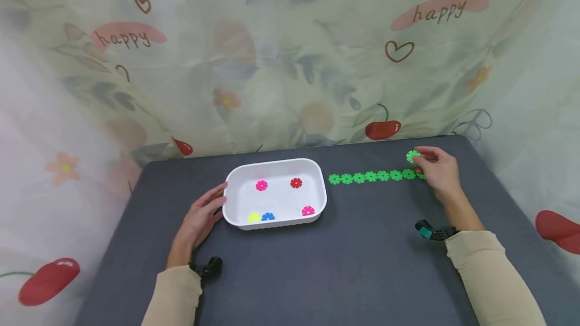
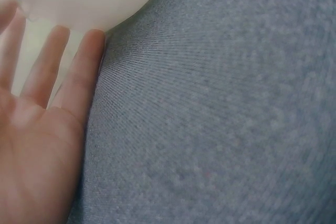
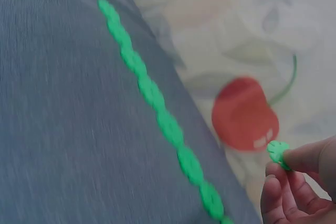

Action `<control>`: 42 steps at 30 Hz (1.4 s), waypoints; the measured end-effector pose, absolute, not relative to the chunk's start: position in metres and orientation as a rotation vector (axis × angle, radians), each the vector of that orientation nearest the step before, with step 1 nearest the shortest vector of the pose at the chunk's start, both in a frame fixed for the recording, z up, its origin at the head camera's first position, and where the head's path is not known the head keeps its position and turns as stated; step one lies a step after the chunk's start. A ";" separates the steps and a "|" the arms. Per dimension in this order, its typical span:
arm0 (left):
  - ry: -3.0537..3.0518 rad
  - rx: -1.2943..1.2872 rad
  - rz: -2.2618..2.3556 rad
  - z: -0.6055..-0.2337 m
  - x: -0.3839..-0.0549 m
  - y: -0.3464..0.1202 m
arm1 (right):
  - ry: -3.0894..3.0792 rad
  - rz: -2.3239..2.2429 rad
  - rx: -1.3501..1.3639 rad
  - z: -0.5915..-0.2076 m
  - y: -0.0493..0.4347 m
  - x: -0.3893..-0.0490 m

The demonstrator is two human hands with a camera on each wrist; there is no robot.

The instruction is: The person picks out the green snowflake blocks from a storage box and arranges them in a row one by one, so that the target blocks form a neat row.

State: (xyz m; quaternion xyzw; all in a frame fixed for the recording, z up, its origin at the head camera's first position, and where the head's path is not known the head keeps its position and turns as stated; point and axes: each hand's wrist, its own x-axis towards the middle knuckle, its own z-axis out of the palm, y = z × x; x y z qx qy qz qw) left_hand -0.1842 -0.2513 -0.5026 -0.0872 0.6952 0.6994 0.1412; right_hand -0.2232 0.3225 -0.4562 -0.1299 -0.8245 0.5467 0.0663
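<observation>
Between thumb and fingertips, my right hand [image 1: 438, 169] pinches a green notched plastic disc [image 1: 413, 156], raised above the far right of the table. Below it runs a row of several like green discs [image 1: 371, 176], lying edge to edge; the hand covers its right end. In the right wrist view the pinched disc shows beside the thumb, apart from the row. My left hand [image 1: 202, 218] rests its extended fingertips against the left side of a white plastic tub [image 1: 274, 223]. The left wrist view shows those fingers spread, touching the tub's outer wall.
Inside the tub lie a few loose discs: pink [image 1: 261, 185], red [image 1: 296, 183], yellow [image 1: 254, 217], blue [image 1: 268, 216] and another pink. The dark grey table [image 1: 326, 270] ends at the back against a printed curtain [image 1: 281, 89], which hangs at both sides too.
</observation>
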 end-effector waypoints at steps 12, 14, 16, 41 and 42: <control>2.001 -0.252 2.024 -0.500 -0.183 -0.255 | -2.464 1.576 -0.630 -0.470 0.380 -0.217; 2.000 -0.255 2.023 -0.500 -0.183 -0.255 | -2.466 1.570 -0.646 -0.474 0.390 -0.216; 1.999 -0.258 2.025 -0.500 -0.184 -0.254 | -2.479 1.563 -0.655 -0.477 0.399 -0.214; 1.973 -0.222 2.027 -0.500 -0.184 -0.253 | -2.841 1.017 -0.493 -0.485 0.420 -0.214; 1.971 -0.225 2.027 -0.500 -0.185 -0.253 | -2.859 0.961 -0.464 -0.484 0.419 -0.214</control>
